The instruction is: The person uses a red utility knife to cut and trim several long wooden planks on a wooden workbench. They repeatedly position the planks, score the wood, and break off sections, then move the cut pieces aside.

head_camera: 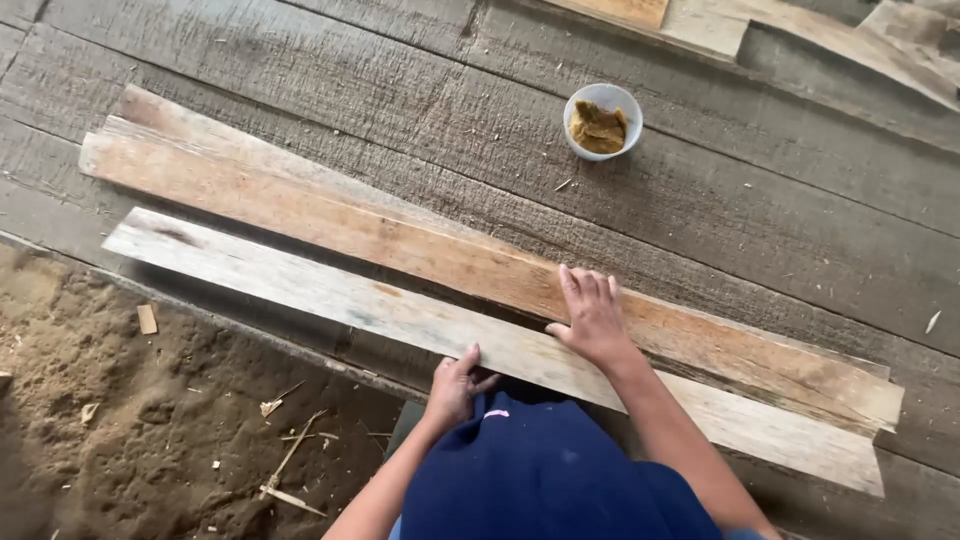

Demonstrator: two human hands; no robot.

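Note:
Two long wooden boards lie side by side on a grey plank bench. The near, paler board (300, 285) runs from upper left to lower right. My left hand (455, 385) grips its near edge, fingers curled over it. My right hand (590, 318) lies flat, fingers spread, on the reddish-brown board (330, 215) behind it, with the thumb at the seam between the two boards. My blue clothing fills the bottom middle.
A white bowl (603, 121) of yellow-brown paste stands on the grey plank bench (780, 210) at the back. More planks (800, 30) lie at the top right. Sawdust-covered ground (150, 430) with wood chips and splinters lies below the bench at the left.

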